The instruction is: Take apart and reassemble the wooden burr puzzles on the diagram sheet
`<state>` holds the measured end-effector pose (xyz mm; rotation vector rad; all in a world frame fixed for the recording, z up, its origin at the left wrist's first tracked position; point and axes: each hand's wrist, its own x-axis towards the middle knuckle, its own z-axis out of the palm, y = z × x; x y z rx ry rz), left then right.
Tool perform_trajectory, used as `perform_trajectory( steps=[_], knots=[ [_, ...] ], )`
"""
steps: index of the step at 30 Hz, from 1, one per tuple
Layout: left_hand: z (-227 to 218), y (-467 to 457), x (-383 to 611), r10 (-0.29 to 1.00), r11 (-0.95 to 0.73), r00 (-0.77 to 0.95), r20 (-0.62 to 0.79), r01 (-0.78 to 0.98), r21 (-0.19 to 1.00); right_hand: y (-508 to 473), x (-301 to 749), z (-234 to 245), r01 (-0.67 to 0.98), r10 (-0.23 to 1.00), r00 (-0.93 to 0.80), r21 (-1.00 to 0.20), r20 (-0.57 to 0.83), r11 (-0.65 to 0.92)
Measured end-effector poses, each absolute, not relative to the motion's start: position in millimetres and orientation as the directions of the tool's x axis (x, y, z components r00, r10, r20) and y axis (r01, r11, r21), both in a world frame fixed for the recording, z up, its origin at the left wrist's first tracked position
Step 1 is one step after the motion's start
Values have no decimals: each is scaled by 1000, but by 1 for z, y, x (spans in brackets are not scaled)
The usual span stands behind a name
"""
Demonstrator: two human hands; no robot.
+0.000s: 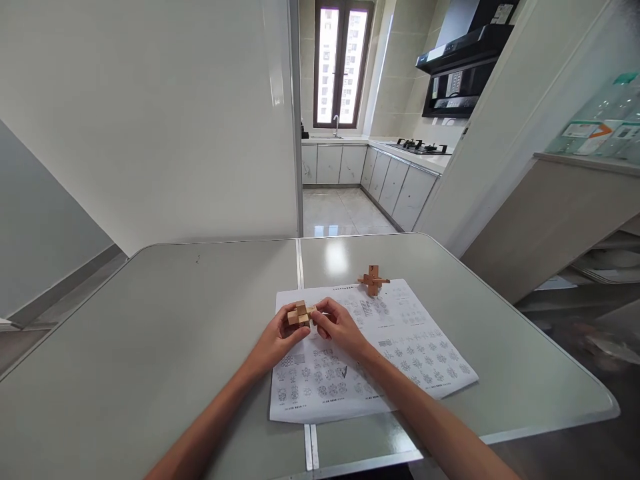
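Note:
A small wooden interlocking puzzle (299,315) made of light blocks is held above a printed sheet (363,333). My left hand (280,337) grips its left and lower sides, thumb in front and fingers behind. At the puzzle's right side, my right hand (337,323) pinches a block that sticks out; the fingers partly cover it. Rows of small puzzle diagrams and text cover the sheet. A second wooden puzzle (373,281), cross-shaped with a dark mark on top, stands at the sheet's far edge, apart from both hands.
The grey-green table (210,320) has a pale seam running through its middle and rounded corners. Behind it rises a white wall panel (200,120), beside an opening to a kitchen with a stove (420,146). Plastic bottles (600,127) stand on a ledge at right.

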<state>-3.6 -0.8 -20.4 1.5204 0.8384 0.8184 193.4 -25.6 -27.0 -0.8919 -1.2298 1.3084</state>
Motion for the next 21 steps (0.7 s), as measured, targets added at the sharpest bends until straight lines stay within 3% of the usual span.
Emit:
perform_trajectory(
  steps=[8,21],
  knots=[
    [-13,-3,-4,866,-64,500,33,46,997,-26,194,-31,-257,976,-163,-962,141,96],
    [-20,-1,-5,886,-95,461,55,65,993,-27,189,-28,-172,980,-152,-980,128,101]
  ],
)
